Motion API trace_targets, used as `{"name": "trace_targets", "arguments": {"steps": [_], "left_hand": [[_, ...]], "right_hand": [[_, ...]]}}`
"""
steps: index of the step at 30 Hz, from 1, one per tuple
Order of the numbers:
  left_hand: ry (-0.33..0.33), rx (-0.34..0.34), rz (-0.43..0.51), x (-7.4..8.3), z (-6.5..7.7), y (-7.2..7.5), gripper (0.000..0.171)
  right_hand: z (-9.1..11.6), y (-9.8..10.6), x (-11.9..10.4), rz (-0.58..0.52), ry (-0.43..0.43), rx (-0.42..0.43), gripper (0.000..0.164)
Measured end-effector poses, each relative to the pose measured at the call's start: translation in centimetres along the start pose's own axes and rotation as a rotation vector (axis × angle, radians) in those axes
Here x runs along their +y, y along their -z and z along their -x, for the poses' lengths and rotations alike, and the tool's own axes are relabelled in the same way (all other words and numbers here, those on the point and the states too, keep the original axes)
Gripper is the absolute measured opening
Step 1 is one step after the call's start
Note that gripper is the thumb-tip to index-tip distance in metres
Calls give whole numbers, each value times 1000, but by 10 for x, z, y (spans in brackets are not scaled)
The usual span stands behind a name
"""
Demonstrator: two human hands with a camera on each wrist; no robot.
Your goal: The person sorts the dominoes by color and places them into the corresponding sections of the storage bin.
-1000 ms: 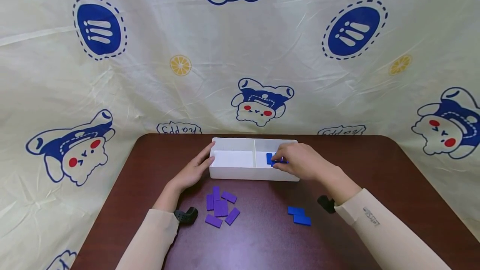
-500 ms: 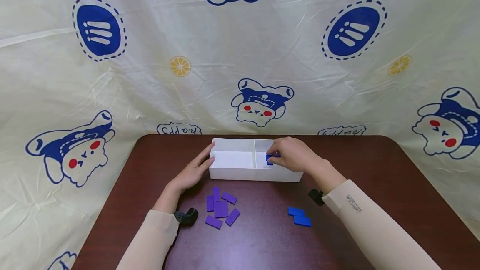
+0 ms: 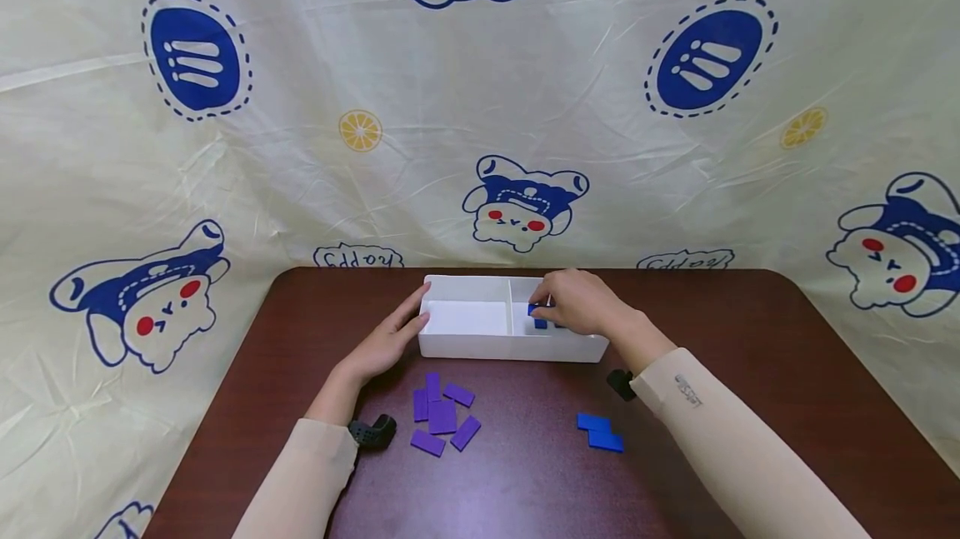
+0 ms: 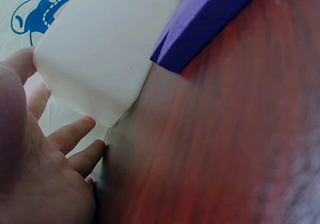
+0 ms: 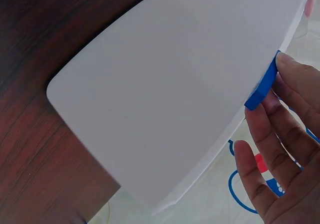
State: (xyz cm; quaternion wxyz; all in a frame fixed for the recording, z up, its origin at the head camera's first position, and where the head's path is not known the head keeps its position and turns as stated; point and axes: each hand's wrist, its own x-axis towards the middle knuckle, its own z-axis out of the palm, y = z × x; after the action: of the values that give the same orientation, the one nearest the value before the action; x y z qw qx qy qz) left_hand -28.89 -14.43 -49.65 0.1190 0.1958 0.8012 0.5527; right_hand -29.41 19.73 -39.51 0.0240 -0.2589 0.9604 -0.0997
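- Left hand (image 3: 382,347), fingers extended, touches the white box (image 3: 498,347) at its left end.
- Right hand (image 3: 581,303) pinches 1 blue tile (image 5: 263,88) at the right compartment (image 3: 521,320) (2 blue pieces (image 3: 600,436) lie nearer).

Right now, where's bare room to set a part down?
Free: the glossy brown table between the flat purple tiles and the two blue rectangular tiles; the left compartment of the white divided box. Crowded: the box's right compartment, where the right hand pinches a blue tile, more blue showing inside, and the box's left end, where the left hand touches it.
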Motion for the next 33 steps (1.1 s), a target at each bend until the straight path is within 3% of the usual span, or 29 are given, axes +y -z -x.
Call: {"name": "trace_targets", "arguments": {"steps": [13,33], "left_hand": [[-6,5,6,0,1,0,60],[-6,6,18,-1,-1,0,62]], "right_hand": [[-18,-8,-3,-33,-39,-71,24],[-35,-21,0,-48,-63,-110,25]]}}
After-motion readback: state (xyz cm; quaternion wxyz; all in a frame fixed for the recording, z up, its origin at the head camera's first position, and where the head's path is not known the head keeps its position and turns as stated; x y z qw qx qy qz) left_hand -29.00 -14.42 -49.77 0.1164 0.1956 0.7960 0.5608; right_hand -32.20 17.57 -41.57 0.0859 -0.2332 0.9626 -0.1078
